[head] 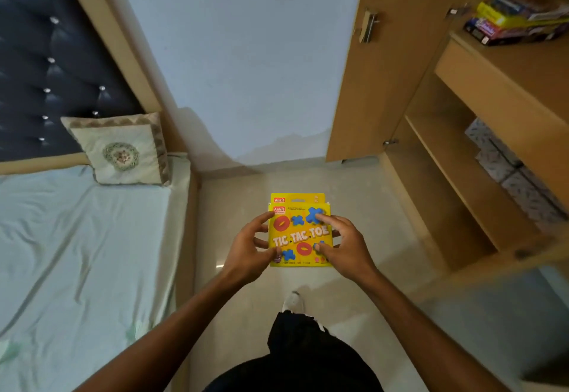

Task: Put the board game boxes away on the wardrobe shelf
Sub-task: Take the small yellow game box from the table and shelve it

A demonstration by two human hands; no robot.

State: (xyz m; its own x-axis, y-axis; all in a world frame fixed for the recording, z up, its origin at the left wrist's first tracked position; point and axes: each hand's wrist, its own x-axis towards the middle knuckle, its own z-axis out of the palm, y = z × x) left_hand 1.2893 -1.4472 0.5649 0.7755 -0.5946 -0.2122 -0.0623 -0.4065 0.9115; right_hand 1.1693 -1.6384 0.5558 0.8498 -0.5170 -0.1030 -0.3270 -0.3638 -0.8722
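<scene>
Your left hand (251,247) and right hand (341,245) clamp the side edges of a flat, glossy yellow cardboard box (300,231), possibly two stacked, held above the floor (369,206); its printed face is up, title upright toward you. A box stack (517,18) lies on the wooden shelf (505,62).

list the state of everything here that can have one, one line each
Tic Tac Toe box: closed, held above the floor
left hand: gripping the box's left edge
right hand: gripping its right edge
wardrobe door: open
stacked game boxes: closed, on the upper wardrobe shelf
cushion: propped against the headboard
</scene>
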